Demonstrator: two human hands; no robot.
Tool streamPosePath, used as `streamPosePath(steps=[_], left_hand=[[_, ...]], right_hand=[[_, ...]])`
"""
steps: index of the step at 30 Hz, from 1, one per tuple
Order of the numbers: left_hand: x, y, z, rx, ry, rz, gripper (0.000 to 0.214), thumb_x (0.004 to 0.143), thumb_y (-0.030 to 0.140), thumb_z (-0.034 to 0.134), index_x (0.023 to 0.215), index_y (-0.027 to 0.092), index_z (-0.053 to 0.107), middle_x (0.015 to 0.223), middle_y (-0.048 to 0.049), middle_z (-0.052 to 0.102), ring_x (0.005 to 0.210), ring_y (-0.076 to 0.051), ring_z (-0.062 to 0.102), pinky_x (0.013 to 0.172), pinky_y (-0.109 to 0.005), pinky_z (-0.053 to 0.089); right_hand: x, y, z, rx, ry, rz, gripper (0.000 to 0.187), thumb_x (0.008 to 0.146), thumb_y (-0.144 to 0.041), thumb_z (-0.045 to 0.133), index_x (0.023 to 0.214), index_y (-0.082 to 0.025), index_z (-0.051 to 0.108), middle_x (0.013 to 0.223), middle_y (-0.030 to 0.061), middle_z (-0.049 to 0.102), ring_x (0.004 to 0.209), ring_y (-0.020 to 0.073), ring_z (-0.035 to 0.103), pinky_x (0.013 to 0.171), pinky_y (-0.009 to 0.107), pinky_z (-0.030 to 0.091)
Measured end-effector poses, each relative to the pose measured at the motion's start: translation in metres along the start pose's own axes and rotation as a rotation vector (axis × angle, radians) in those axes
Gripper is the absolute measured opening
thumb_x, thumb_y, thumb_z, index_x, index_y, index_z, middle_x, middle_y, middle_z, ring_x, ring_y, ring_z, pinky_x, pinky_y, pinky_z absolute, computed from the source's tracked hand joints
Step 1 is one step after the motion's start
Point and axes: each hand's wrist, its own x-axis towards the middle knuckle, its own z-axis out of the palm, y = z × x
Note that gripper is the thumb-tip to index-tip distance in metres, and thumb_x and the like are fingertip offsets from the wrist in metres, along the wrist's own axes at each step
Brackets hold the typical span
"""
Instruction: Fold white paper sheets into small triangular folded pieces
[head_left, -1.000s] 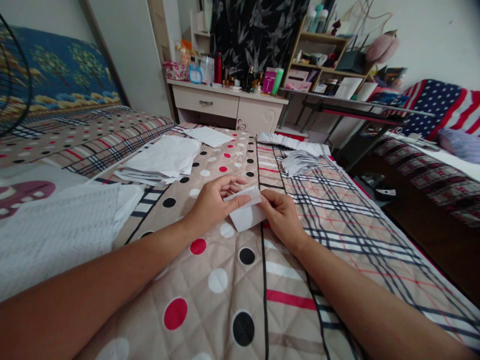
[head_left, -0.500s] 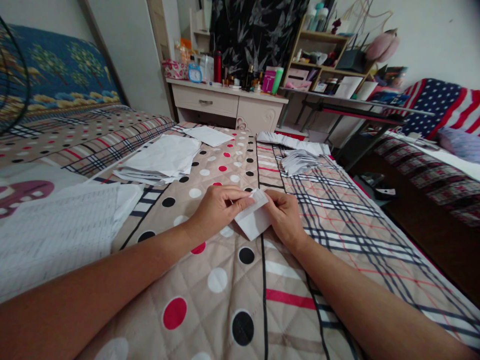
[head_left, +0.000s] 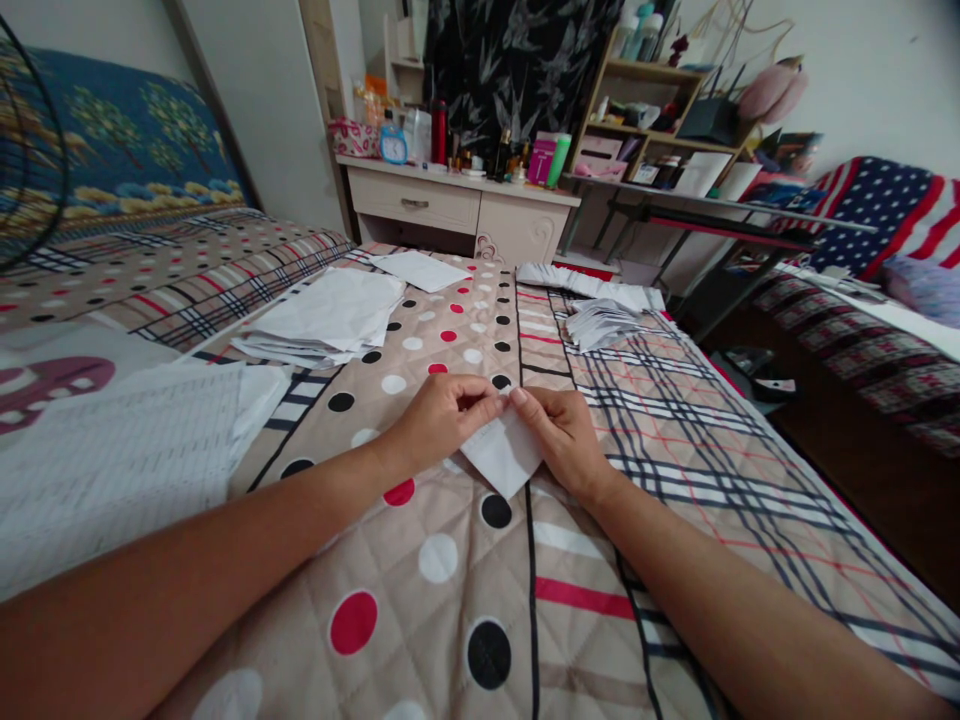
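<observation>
A small folded piece of white paper (head_left: 504, 455) is held between my two hands, just above the quilted bedspread (head_left: 420, 620). My left hand (head_left: 450, 415) pinches its upper left edge between thumb and fingers. On the other side my right hand (head_left: 562, 435) grips it, with the thumb pressed on the top edge close to the left fingertips. One corner of the paper points down toward me. Faint print shows on its face. The fingers hide its upper edge in part.
Left of my hands lie a stack of white paper (head_left: 322, 315) and printed sheets (head_left: 127, 450). A single sheet (head_left: 420, 270) lies farther back. At right are a pile of folded papers (head_left: 604, 325) and a long row of folded paper (head_left: 589, 283). A dresser (head_left: 412, 205) stands beyond the bed.
The right thumb has moved left over the paper's top edge, bringing both hands' fingertips closer. The strip folded along the top is now mostly covered, and the paper's lower corner sits slightly lower.
</observation>
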Motion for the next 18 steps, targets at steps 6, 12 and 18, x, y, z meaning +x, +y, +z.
streamPosePath(steps=[6, 12, 18], left_hand=[[0.003, -0.004, -0.006, -0.103, 0.259, -0.025, 0.028, 0.084, 0.035, 0.06, 0.065, 0.015, 0.06, 0.062, 0.0018, 0.052, 0.058, -0.01, 0.044, 0.052, -0.022, 0.036], [0.008, -0.017, -0.01, -0.369, 0.247, -0.142, 0.022, 0.078, 0.038, 0.069, 0.074, 0.016, 0.067, 0.067, 0.0001, 0.063, 0.058, -0.01, 0.053, 0.053, -0.022, 0.042], [0.01, -0.017, -0.01, -0.557, 0.064, -0.108, 0.022, 0.068, 0.033, 0.08, 0.083, 0.019, 0.072, 0.102, -0.0053, 0.072, 0.09, -0.018, 0.066, 0.08, -0.029, 0.052]], right_hand=[[0.001, 0.002, 0.004, 0.305, 0.04, 0.08, 0.03, 0.08, -0.046, 0.07, 0.083, -0.018, 0.062, 0.075, 0.0004, 0.062, 0.065, 0.0125, 0.055, 0.058, 0.023, 0.043], [0.001, 0.003, 0.003, 0.508, 0.033, 0.148, 0.043, 0.086, -0.059, 0.055, 0.105, -0.022, 0.066, 0.08, 0.0027, 0.067, 0.061, 0.0143, 0.059, 0.056, 0.026, 0.047], [0.006, 0.002, 0.001, 0.652, -0.088, 0.315, 0.052, 0.083, -0.065, 0.054, 0.1, -0.017, 0.065, 0.086, 0.0072, 0.07, 0.06, 0.0164, 0.064, 0.055, 0.027, 0.048]])
